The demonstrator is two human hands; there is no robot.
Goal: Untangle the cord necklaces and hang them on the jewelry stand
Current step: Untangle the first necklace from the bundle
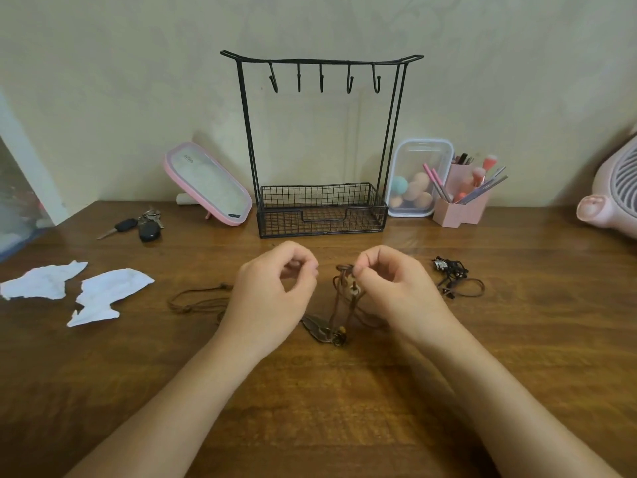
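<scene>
A black wire jewelry stand [322, 60] with several bare hooks and a mesh basket base stands against the wall. In front of it my right hand [389, 284] pinches the top of a brown cord necklace [339, 305], lifting it so its feather pendant [315, 327] and beads trail on the wooden table [344, 408]. My left hand [275, 288] hovers beside it, thumb and forefinger pinched together; I cannot make out a cord between them. More brown cord [196, 298] lies left of that hand. A black cord necklace bundle [455, 276] lies to the right.
Torn white paper pieces [79, 288] lie at the left. Car keys [141, 227] and a pink-framed mirror [210, 184] sit back left. A clear box of sponges [417, 181], a pink brush holder [462, 205] and a pink fan [613, 194] stand at the right.
</scene>
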